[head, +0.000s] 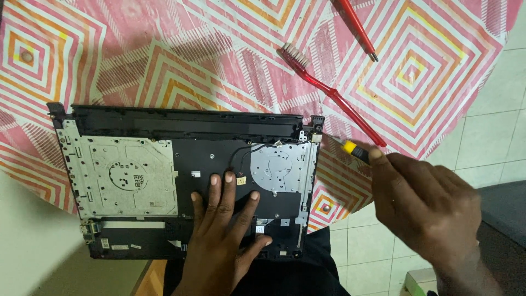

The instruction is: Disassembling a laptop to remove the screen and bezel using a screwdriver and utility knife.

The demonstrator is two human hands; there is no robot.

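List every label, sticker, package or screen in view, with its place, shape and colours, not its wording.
Square code mark: on the silver metal plate at the left of the opened laptop base, small, black on silver.
White stickers: along the base's lower left edge, small pale rectangles on black.
Box corner: on the tiled floor at bottom right, white with green; mostly cut off.
No screens show.

Laptop chassis (186,181): matt black plastic, dull grey metal plates. Toothbrush (329,90): glossy translucent red plastic. Desk cover (164,49): smooth, slightly shiny patterned oilcloth.
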